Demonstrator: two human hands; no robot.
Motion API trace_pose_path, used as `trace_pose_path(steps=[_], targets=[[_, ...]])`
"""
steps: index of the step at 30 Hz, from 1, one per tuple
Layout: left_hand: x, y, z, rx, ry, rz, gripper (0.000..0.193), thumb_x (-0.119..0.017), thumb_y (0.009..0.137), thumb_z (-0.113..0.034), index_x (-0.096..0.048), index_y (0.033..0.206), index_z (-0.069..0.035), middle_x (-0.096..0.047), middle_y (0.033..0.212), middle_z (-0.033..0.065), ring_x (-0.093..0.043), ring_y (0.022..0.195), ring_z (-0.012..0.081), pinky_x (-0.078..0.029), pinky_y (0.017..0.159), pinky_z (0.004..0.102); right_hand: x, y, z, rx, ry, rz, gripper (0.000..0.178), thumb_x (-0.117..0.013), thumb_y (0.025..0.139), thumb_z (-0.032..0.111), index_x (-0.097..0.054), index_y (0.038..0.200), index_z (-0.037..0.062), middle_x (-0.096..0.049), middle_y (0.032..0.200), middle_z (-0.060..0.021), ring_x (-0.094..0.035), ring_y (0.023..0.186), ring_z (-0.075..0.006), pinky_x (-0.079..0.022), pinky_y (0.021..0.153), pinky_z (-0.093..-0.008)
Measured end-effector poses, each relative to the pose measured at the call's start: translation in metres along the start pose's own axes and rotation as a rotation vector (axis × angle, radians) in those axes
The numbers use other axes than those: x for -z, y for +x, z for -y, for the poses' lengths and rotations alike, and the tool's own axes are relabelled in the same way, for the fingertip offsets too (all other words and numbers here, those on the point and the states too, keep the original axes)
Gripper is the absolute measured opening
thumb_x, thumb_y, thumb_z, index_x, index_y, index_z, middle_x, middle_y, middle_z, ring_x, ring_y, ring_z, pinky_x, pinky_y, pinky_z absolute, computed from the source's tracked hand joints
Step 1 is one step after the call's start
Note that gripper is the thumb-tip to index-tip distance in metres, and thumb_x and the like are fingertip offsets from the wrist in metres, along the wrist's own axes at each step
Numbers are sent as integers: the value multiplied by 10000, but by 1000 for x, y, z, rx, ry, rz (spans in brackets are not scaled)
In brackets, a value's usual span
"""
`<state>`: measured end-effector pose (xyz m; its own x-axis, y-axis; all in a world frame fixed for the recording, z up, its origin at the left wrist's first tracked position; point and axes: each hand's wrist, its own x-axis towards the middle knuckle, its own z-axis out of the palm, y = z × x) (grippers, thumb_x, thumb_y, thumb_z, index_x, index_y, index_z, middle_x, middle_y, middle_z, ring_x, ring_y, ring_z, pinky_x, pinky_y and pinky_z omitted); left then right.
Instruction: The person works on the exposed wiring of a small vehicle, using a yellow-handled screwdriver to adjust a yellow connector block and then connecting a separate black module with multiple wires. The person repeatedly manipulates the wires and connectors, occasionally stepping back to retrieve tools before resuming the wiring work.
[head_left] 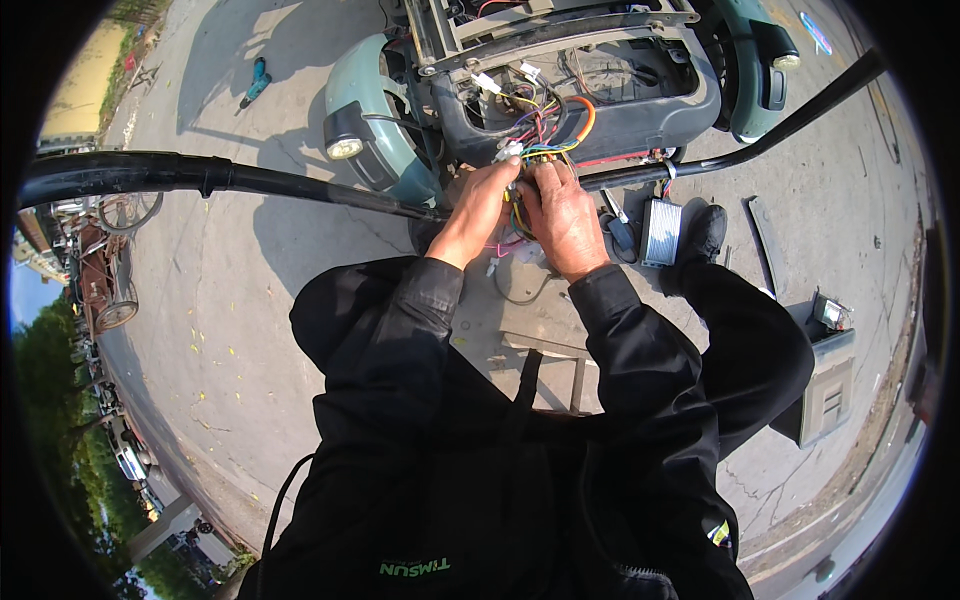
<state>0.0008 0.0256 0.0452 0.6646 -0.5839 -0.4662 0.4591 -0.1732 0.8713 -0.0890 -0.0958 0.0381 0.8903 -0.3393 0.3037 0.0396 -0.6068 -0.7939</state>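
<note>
Both my hands are close together at a bundle of coloured wires that comes out of the vehicle's dark plastic housing. The fingers of my left hand are closed on the wires, right beside a white plug connector. My right hand has its fingers curled and pinched around the same bundle. What exactly lies between the fingertips is partly hidden. More white connectors stick up from the wires farther back. An orange cable arches over the housing. Loose pink wires hang below my hands.
Black bars stretch out to left and right. Pale green fenders with lamps flank the housing. A finned metal box lies by my right shoe. On the pavement are a teal cordless drill and a grey bin.
</note>
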Motion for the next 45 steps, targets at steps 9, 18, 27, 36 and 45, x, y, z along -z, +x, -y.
trace_pose_path(steps=[9,18,27,36,45], targets=[[-4,-4,-2,-26,-33,-1,410,-502,1018,-401,-653,1116,-33,-649,986,25,-625,825,113,-507,684,278,-1,-3,0,-32,32,6,218,-687,874,67,-570,1046,2,-602,942,-210,-608,837,-431,-496,715,-469],[-2,-4,-3,-17,22,2,447,-478,1025,-415,-630,1167,-19,-657,1006,50,-679,792,142,-550,650,292,13,3,-2,-173,212,72,202,-652,854,20,-570,1038,6,-613,957,-203,-623,860,-428,-508,733,-463],[-3,-2,-2,-21,11,-33,412,-504,1018,-407,-653,1106,-34,-641,988,13,-605,850,97,-495,710,277,4,5,-2,82,-18,93,214,-660,842,39,-549,1022,10,-615,967,-197,-635,881,-420,-539,716,-475],[0,-1,-6,41,80,-41,436,-496,1009,-438,-652,1111,-44,-621,1017,18,-583,822,117,-477,691,278,6,5,-1,64,21,64,159,-638,862,37,-551,994,20,-609,949,-189,-631,878,-429,-530,738,-474],[-1,-3,-7,39,32,-13,434,-504,1012,-435,-641,1129,-41,-635,1003,40,-627,855,135,-507,696,297,9,5,-2,86,41,84,238,-681,836,50,-560,1035,6,-605,946,-219,-623,885,-442,-520,740,-485]])
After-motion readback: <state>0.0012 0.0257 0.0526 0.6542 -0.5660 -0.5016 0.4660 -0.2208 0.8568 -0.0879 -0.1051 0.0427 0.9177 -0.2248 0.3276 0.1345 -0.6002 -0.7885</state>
